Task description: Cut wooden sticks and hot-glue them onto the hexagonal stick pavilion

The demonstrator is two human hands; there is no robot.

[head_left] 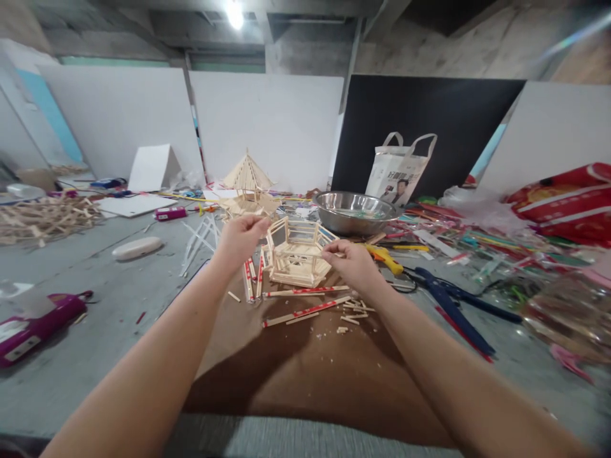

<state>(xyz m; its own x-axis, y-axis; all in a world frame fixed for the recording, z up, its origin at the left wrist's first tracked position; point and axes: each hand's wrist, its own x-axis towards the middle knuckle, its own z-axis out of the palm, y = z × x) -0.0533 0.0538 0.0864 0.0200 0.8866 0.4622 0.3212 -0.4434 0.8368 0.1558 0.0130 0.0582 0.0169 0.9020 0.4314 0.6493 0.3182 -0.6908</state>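
A small hexagonal frame built of pale wooden sticks stands on a brown board in front of me. My left hand hovers at the frame's left side, fingers curled and pinched together; what they hold is too small to name. My right hand is at the frame's right side, fingers pinched against its rim. Loose wooden sticks with red markings lie on the board just before the frame. A finished stick pavilion with a pointed roof stands farther back.
A steel bowl sits behind the frame, a white tote bag beyond it. A yellow glue gun and dark blue scissors lie right. A stick pile and a magenta case lie left.
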